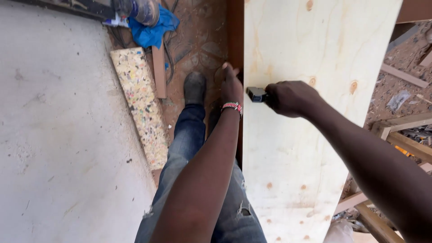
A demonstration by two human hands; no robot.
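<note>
Two hands work: my right hand (290, 98) grips a small tool (256, 94); my left hand (231, 85) presses the board (306, 171) edge. It looks stiff and heavy.

You've got a pale plywood sheet (310, 135), knotty grain, lying flat & running lengthwise away from you; its left edge sits vs. a dark brown board. A small black/grey tool (256, 94), boxy, lies on the ply near that left edge.
</note>
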